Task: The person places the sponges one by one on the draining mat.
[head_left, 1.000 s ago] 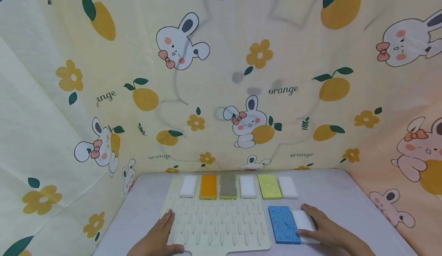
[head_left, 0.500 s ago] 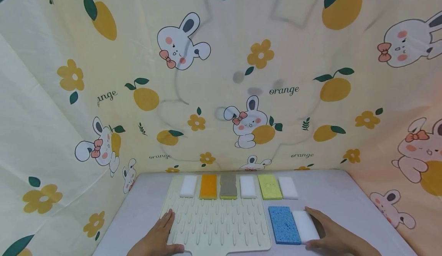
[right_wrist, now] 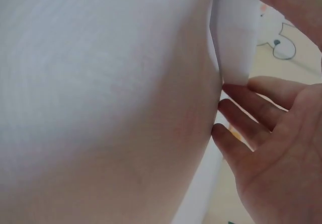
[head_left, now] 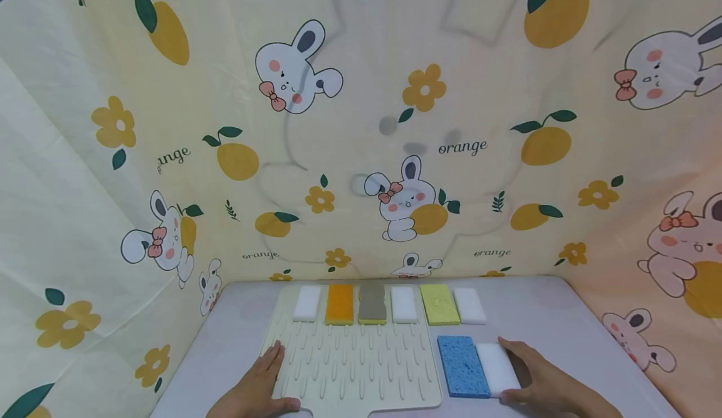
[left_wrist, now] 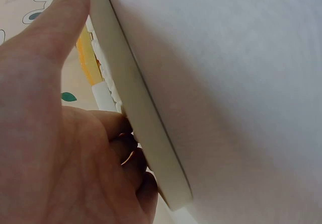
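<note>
My left hand [head_left: 251, 385] rests on the left edge of a cream ridged board [head_left: 355, 368], fingers extended, thumb by the near edge. In the left wrist view, its fingertips lie against the board's rim [left_wrist: 146, 118]. On the table right of the board lies a blue sponge [head_left: 464, 366], and beside it a white sponge [head_left: 497, 370]. My right hand [head_left: 544, 380] is at the white sponge's right side, index finger by the far corner and thumb by the near one. In the right wrist view, extended fingertips touch the tabletop and an end of the white sponge [right_wrist: 234, 38].
Along the board's far end stand a white sponge [head_left: 307, 303], an orange sponge [head_left: 340, 303], a grey sponge [head_left: 372, 303] and another white sponge [head_left: 403, 304]. A yellow-green sponge [head_left: 440, 304] and a white one [head_left: 469, 306] continue the row rightward. A printed curtain [head_left: 361, 123] hangs behind.
My right hand has shifted right, its thumb leaving the seam between the blue and white sponges for the white one's near right corner. The left hand and the sponges look unmoved.
</note>
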The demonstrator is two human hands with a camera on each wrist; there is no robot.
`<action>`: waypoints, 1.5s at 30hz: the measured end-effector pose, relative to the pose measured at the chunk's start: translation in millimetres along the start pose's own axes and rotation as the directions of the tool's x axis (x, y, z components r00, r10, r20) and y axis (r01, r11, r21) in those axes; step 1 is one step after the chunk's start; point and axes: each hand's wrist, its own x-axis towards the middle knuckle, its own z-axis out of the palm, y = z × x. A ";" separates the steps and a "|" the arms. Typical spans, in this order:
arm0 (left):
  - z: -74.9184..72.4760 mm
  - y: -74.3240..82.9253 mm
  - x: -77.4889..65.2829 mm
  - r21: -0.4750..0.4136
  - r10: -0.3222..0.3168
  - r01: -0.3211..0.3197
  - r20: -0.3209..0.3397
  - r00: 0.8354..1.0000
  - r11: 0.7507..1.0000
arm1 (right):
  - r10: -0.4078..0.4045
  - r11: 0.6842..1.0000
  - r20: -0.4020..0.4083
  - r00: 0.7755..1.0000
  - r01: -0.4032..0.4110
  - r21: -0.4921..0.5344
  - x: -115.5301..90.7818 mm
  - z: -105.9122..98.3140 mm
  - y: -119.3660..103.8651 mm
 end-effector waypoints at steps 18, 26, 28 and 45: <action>-2.2 -2.7 -1.4 -0.017 0.046 -0.046 -0.002 0.999 0.999 | -0.054 0.996 -0.111 0.992 0.046 -0.076 1.0 -6.0 -9.7; 0.3 -4.4 1.2 -0.005 0.033 -0.033 -0.001 0.999 0.999 | -0.092 0.994 -0.184 0.979 0.080 -0.069 9.1 8.7 -28.7; 0.0 -3.8 1.1 -0.006 0.028 -0.028 0.000 1.000 1.000 | -0.087 0.995 -0.188 0.978 0.076 -0.065 11.3 11.9 -33.5; -4.1 0.0 -3.0 0.007 0.058 -0.058 0.002 0.998 0.998 | -0.154 0.988 -0.223 0.963 0.143 -0.062 28.5 40.9 -71.6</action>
